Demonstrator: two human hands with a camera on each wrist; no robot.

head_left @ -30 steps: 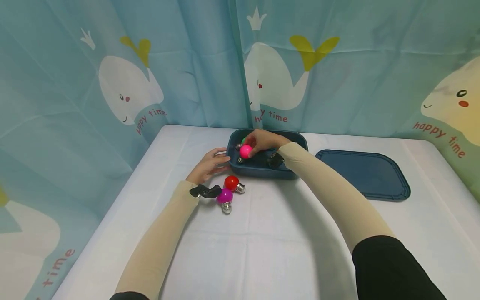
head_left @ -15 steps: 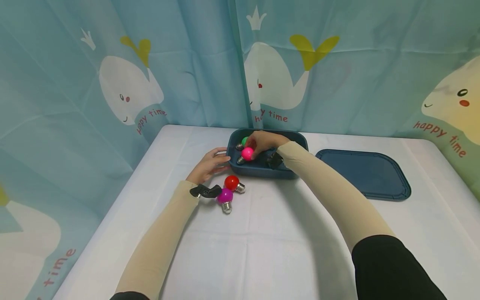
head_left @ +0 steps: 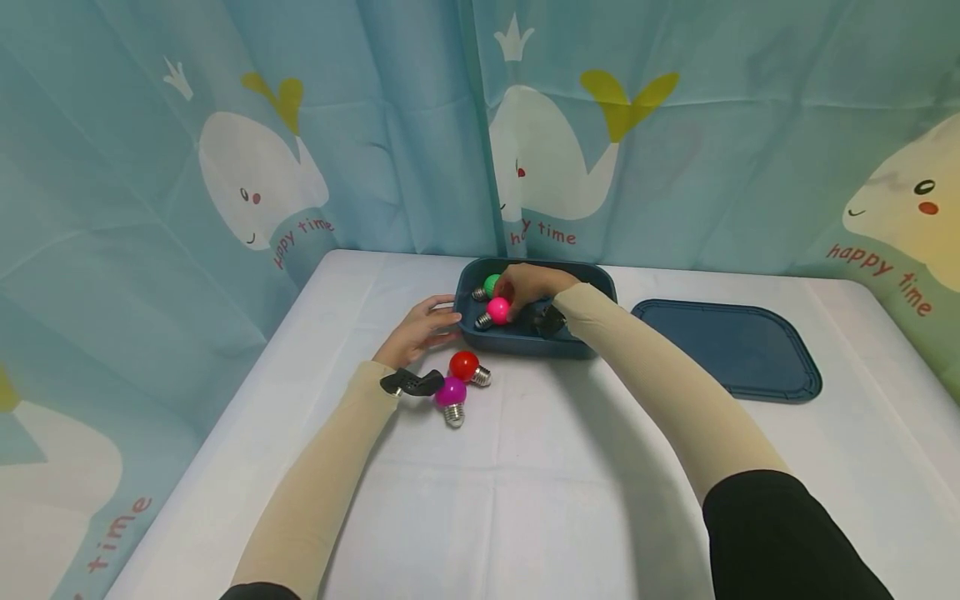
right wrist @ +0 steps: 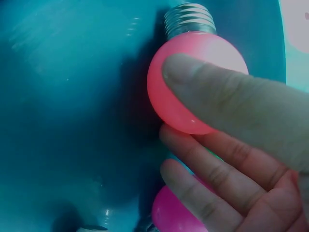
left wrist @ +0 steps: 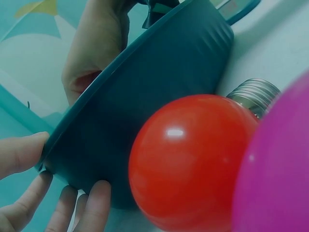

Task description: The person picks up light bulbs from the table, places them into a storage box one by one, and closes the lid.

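Note:
In the head view a dark blue bin [head_left: 525,343] stands at the back of the table. My right hand [head_left: 531,285] is inside it and holds a pink light bulb [head_left: 498,311] between thumb and fingers; the screw base [right wrist: 189,19] sticks out free. Beside those fingers lies a green bulb [head_left: 491,285]. A magenta bulb [right wrist: 176,212] shows under the fingers in the right wrist view. My left hand [head_left: 417,331] rests against the bin's left end, thumb by the rim and fingers spread on the outer wall [left wrist: 99,193].
In front of the bin a red bulb [head_left: 463,366] and a purple bulb [head_left: 451,392] lie close together on the white tabletop [head_left: 555,500]. To the right is a flat dark blue lid [head_left: 735,346]. A whale-print curtain [head_left: 420,125] hangs behind the table.
The pink bulb has shifted slightly right and down in the right hand, its base turning further left. More of the green bulb shows. The left hand stays at the bin.

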